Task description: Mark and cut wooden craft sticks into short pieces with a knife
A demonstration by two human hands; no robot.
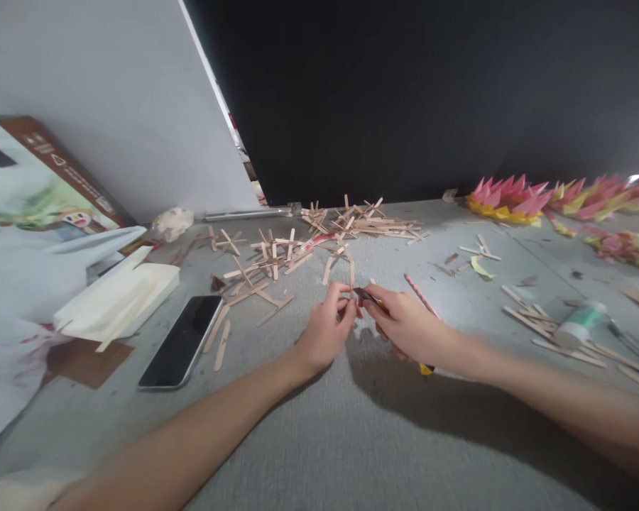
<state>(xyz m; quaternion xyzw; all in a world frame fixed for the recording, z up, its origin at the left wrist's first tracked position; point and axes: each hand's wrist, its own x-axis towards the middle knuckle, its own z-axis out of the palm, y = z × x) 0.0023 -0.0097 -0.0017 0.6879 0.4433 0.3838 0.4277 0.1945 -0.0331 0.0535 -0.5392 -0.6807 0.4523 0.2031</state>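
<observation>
A smartphone (182,342) lies toward nine o'clock. Centrally, the left hand's (326,328) fingers pinch a wooden craft stick (352,274) pointing to twelve; the right hand's (409,325) clamp a knife (369,296), its dark tip just beside the stick. Beyond, at twelve, more craft sticks (386,225) are heaped on the surface (303,433).

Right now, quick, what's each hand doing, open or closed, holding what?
Left hand: closed, pinching a wooden stick.
Right hand: closed around a cutter, its dark tip close to the stick.
</observation>
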